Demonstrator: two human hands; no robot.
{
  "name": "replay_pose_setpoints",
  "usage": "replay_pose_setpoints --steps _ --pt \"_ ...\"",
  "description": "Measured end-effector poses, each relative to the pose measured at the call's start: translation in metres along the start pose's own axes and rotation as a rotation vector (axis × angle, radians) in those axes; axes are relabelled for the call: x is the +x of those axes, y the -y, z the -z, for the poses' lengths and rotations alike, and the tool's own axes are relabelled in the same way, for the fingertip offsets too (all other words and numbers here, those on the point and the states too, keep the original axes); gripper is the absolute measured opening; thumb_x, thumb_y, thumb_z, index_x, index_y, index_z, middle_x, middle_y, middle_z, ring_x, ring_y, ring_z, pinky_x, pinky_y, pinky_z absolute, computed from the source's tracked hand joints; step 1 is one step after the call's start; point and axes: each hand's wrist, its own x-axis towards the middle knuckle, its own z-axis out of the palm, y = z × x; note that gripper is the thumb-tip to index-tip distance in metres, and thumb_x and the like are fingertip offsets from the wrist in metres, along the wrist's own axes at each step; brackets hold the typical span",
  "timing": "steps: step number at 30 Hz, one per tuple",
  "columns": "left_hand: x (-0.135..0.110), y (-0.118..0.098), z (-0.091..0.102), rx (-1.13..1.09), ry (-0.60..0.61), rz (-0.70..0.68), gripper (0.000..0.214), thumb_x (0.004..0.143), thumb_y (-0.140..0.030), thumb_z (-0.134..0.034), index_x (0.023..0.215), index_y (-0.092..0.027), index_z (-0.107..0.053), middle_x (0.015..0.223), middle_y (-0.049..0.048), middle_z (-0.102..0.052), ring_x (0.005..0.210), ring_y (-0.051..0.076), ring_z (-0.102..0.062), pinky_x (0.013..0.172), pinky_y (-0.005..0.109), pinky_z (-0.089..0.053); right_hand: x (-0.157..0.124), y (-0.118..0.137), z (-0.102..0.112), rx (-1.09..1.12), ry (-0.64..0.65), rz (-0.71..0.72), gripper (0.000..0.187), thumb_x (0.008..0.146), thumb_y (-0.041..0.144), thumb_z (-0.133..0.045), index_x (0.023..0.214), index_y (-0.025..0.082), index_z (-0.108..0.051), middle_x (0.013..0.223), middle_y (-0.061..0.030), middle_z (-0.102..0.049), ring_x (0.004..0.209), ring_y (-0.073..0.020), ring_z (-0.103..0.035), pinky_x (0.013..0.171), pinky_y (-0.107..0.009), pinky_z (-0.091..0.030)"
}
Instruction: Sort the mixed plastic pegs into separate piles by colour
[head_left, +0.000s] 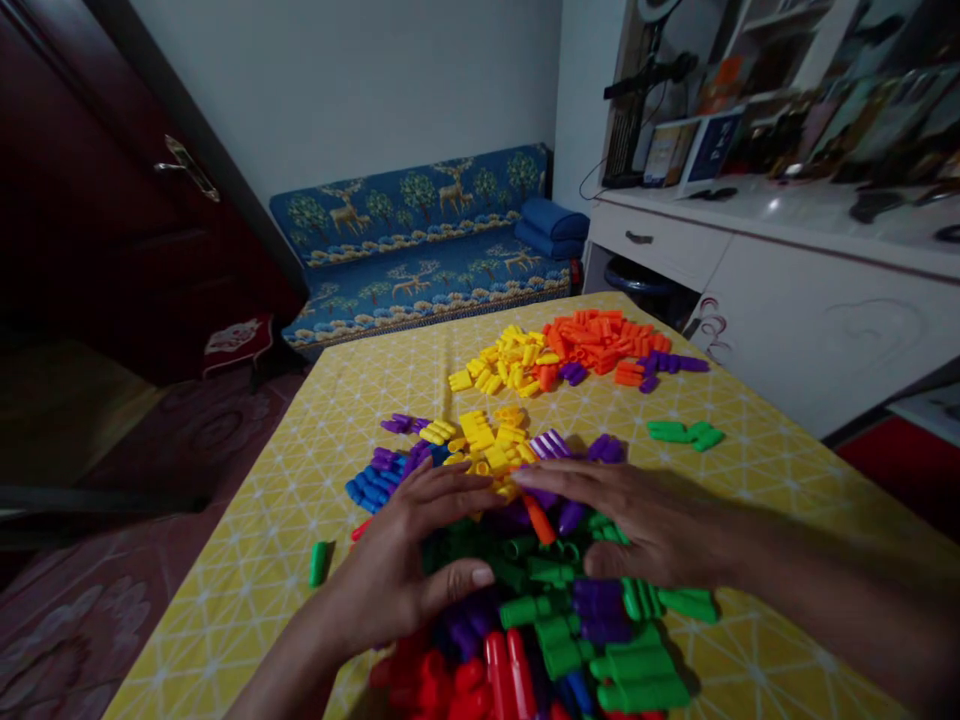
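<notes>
My left hand (pixel 416 545) lies over the left side of a mixed pile of plastic bullet-shaped building pieces, fingers stretched out and thumb apart. From the right, my right hand (pixel 630 510) reaches over the same pile, its fingers extended toward the left fingertips. Between and below the hands are green pieces (pixel 562 655), purple pieces (pixel 602 608) and red pieces (pixel 510 670). Just beyond the fingertips lie yellow pieces (pixel 480 430), with blue pieces (pixel 373 487) to their left. An orange piece (pixel 538 520) sits between the hands. Neither hand visibly grips a piece.
Farther back on the yellow patterned tablecloth (pixel 360 380) is a heap of yellow pieces (pixel 510 357) and orange pieces (pixel 592 340). A few green pieces (pixel 686 432) lie right. A blue sofa (pixel 420 250), a white cabinet (pixel 825 300) and a dark red door (pixel 97 170) stand around.
</notes>
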Motion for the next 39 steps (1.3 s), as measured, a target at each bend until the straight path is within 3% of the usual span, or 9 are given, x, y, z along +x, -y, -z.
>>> replay_pose_setpoints --steps 6,11,15,19,22,27,32,35,39 --pt "-0.017 0.025 -0.041 0.215 -0.224 0.166 0.056 0.084 -0.051 -0.062 0.136 -0.033 -0.052 0.151 0.0087 -0.042 0.136 0.035 -0.042 0.110 0.062 -0.035 0.045 -0.107 0.046 -0.330 -0.586 -0.180 0.050 0.091 0.056 -0.045 0.123 0.022 -0.064 0.120 -0.0098 -0.066 0.113 -0.0289 -0.058 0.099 -0.044 -0.043" --pt "-0.012 0.031 -0.050 0.295 -0.205 0.171 0.054 0.086 -0.051 -0.060 0.136 -0.033 -0.051 0.151 0.0088 -0.042 0.134 0.033 -0.045 0.109 0.060 -0.036 0.083 -0.182 0.068 -0.623 -0.438 -0.524 0.064 0.082 0.062 -0.053 0.135 0.026 -0.056 0.146 -0.0095 -0.047 0.130 -0.0398 -0.037 0.101 -0.057 -0.035" --pt "-0.014 0.030 -0.049 0.313 -0.183 0.169 0.053 0.086 -0.051 -0.060 0.135 -0.033 -0.052 0.150 0.0081 -0.043 0.135 0.032 -0.044 0.109 0.059 -0.037 0.083 -0.165 0.044 -0.635 -0.334 -0.558 0.060 0.085 0.069 -0.043 0.123 0.028 -0.064 0.133 -0.0110 -0.058 0.124 -0.0404 -0.041 0.094 -0.057 -0.037" --pt "-0.014 0.032 -0.050 0.318 -0.181 0.164 0.052 0.087 -0.050 -0.059 0.136 -0.033 -0.051 0.151 0.0070 -0.043 0.135 0.032 -0.044 0.109 0.060 -0.037 0.064 -0.109 0.006 -0.551 -0.253 -0.299 0.053 0.092 0.063 -0.039 0.118 0.026 -0.066 0.121 -0.0098 -0.065 0.115 -0.0312 -0.054 0.094 -0.047 -0.039" --pt "-0.012 0.031 -0.050 0.317 -0.180 0.154 0.049 0.087 -0.049 -0.059 0.134 -0.034 -0.053 0.150 0.0058 -0.044 0.134 0.031 -0.046 0.109 0.060 -0.038 0.052 -0.094 0.007 -0.378 -0.316 -0.174 0.047 0.096 0.056 -0.037 0.116 0.026 -0.066 0.117 -0.0062 -0.068 0.105 -0.0245 -0.062 0.091 -0.039 -0.044" --pt "-0.012 0.029 -0.049 0.335 -0.189 0.152 0.049 0.086 -0.049 -0.060 0.132 -0.035 -0.055 0.149 0.0053 -0.046 0.132 0.032 -0.048 0.107 0.059 -0.041 0.045 -0.172 0.076 -0.440 -0.724 -0.535 0.045 0.094 0.047 -0.039 0.109 0.019 -0.070 0.120 -0.0123 -0.068 0.115 -0.0307 -0.058 0.098 -0.045 -0.042" --pt "-0.013 0.028 -0.049 0.332 -0.176 0.167 0.050 0.085 -0.049 -0.061 0.132 -0.034 -0.055 0.148 0.0065 -0.047 0.131 0.032 -0.049 0.107 0.058 -0.041 0.032 -0.257 0.104 -0.200 -0.633 -0.671 0.049 0.088 0.054 -0.048 0.125 0.026 -0.063 0.135 -0.0073 -0.060 0.124 -0.0326 -0.054 0.105 -0.054 -0.039" --pt "-0.013 0.027 -0.049 0.313 -0.175 0.173 0.050 0.085 -0.049 -0.061 0.132 -0.034 -0.055 0.149 0.0067 -0.045 0.133 0.032 -0.047 0.107 0.057 -0.040 0.025 -0.257 0.084 -0.026 -0.587 -0.544 0.049 0.087 0.059 -0.048 0.123 0.030 -0.064 0.135 -0.0024 -0.060 0.127 -0.0293 -0.053 0.109 -0.052 -0.038" --pt "-0.011 0.028 -0.049 0.288 -0.180 0.176 0.050 0.085 -0.049 -0.060 0.132 -0.035 -0.055 0.149 0.0075 -0.044 0.133 0.033 -0.046 0.108 0.058 -0.039 0.027 -0.209 0.046 0.065 -0.469 -0.301 0.047 0.090 0.059 -0.045 0.116 0.028 -0.069 0.138 -0.0031 -0.058 0.133 -0.0271 -0.047 0.116 -0.050 -0.029"
